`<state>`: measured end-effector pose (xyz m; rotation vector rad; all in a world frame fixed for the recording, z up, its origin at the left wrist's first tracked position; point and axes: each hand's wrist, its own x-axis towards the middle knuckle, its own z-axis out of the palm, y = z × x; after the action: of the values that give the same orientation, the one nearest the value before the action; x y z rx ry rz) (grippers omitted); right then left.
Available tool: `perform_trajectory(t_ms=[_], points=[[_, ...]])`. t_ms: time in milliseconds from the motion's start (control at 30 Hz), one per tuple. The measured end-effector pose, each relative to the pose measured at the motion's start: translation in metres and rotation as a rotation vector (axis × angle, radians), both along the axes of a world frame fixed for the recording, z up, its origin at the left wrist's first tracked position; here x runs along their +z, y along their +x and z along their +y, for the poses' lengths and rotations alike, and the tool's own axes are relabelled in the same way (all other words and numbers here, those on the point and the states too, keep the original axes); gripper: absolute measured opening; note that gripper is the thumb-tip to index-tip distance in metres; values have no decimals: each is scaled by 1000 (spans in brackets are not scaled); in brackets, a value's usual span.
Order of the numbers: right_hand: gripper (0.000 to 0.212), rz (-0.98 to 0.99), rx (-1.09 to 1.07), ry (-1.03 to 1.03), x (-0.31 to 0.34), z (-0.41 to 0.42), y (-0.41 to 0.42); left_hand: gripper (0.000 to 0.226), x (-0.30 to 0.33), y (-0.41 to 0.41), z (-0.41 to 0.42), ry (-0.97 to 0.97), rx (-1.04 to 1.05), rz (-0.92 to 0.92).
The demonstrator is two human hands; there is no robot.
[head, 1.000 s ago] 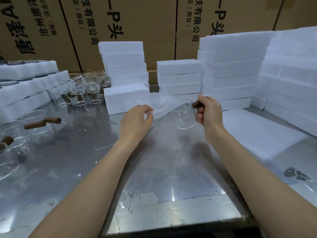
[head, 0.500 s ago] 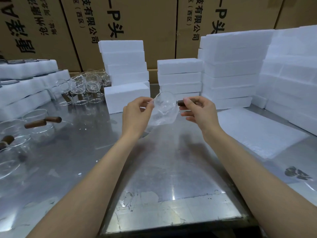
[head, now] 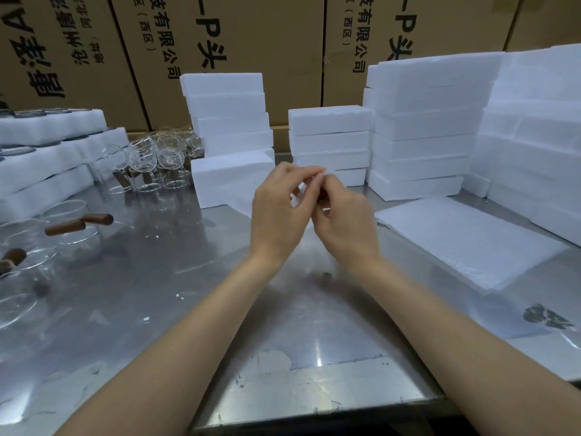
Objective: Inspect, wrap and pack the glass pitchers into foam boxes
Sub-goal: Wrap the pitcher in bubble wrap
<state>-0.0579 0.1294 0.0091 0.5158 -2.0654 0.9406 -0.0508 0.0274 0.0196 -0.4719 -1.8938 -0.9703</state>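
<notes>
Both hands meet above the middle of a steel table (head: 157, 303). The left hand (head: 278, 212) and right hand (head: 344, 220) are pressed close together, fingers curled around a pitcher (head: 297, 199) in clear wrap; it is mostly hidden between them. This looks like the wrapping step; next would likely be lowering it into a foam box (head: 232, 180) just beyond the hands. Open table lies toward the near edge. Loose pitchers (head: 157, 162) crowd the left, foam stacks (head: 421, 127) the right and back.
</notes>
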Motion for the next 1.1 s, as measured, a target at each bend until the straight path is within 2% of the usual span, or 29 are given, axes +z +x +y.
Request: perform_trajectory(t_ms=[67,133,167,233,300,367,433,467,567,633,700,833,967,1100], points=[[10,-67,-15,-31,-1,2,-2,16,0,4,7,-31,-61,52],[27,-151,20,-87,-1,4,-2,18,-3,7,13,-99,-123,94],[27,-200,65,-121,-1,6,-4,21,-4,8,14,-138,-133,112],[9,-312,161,-223,-1,8,-9,29,-3,7,11,-163,-107,143],[8,-398,211,-376,-2,12,-16,31,2,3,1,-98,-25,191],[17,-502,228,-542,-2,15,-20,29,8,-5,-14,22,112,192],[27,-614,272,-702,-1,18,-23,29,10,-10,-28,190,196,79],[30,-664,289,-764,0,18,-24,29,10,-12,-34,292,169,-5],[38,-786,292,-841,0,21,-31,31,13,-15,-47,631,-93,-269],[35,-817,308,-848,-1,21,-31,35,13,-19,-50,780,-253,-446],[32,-826,346,-863,-1,21,-28,40,9,-20,-48,784,-358,-566],[37,-839,495,-952,0,22,-24,44,-3,-21,-35,670,-415,-679],[28,-846,578,-1037,2,24,-24,49,-3,-23,-30,731,-492,-743],[20,-856,596,-1063,6,25,-22,34,-1,-22,-37,778,-591,-818]])
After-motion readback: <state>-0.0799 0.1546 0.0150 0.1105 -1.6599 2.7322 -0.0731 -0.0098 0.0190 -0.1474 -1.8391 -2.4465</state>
